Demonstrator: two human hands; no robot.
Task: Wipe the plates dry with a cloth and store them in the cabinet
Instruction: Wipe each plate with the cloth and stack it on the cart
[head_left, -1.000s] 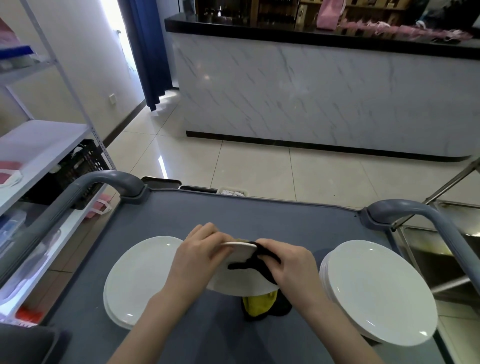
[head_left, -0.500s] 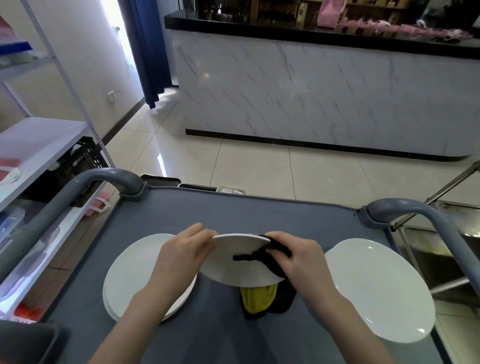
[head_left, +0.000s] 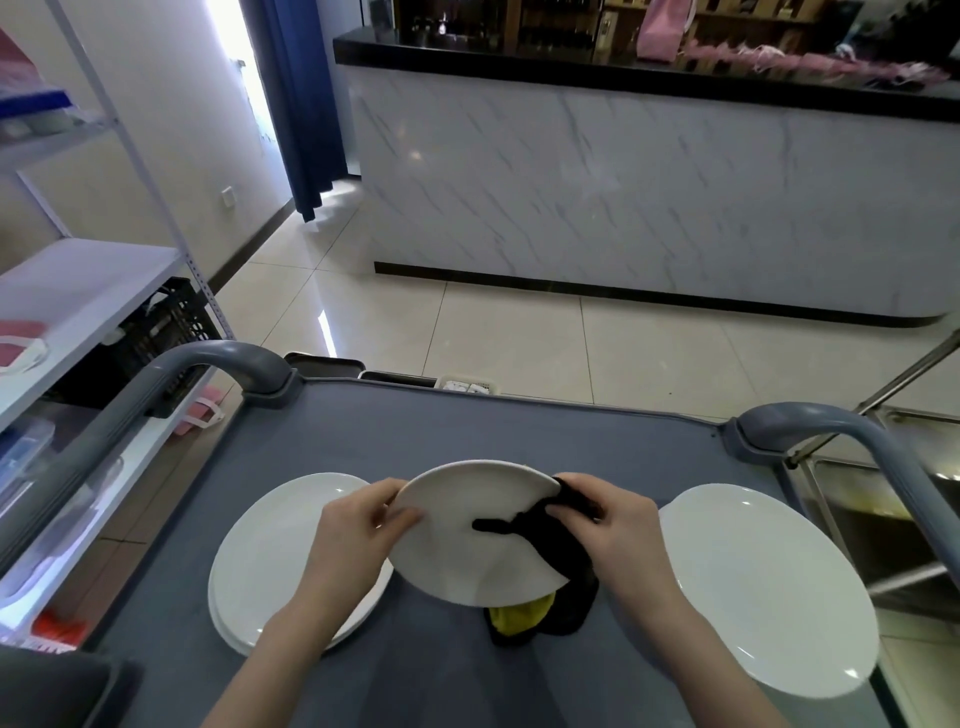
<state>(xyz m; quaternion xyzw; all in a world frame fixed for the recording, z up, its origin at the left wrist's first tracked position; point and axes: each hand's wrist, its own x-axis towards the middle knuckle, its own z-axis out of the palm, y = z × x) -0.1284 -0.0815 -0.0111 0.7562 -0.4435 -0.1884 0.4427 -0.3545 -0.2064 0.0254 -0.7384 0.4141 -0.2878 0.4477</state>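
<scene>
Grips a plate (head_left: 467, 540) by its left rim with the left hand (head_left: 358, 540), pinches a black cloth (head_left: 550, 530) round its right rim with the right hand (head_left: 618, 525), above the surface (head_left: 467, 431).

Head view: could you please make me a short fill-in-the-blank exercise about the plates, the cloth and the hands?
The cloth that the right hand pinches against the held plate is black and ____. The left hand grips the same ____ by its opposite edge. The held plate hangs above the cart top, between the left stack and the right plate, all coloured ____.
Missing words: yellow; plate; white.
</scene>
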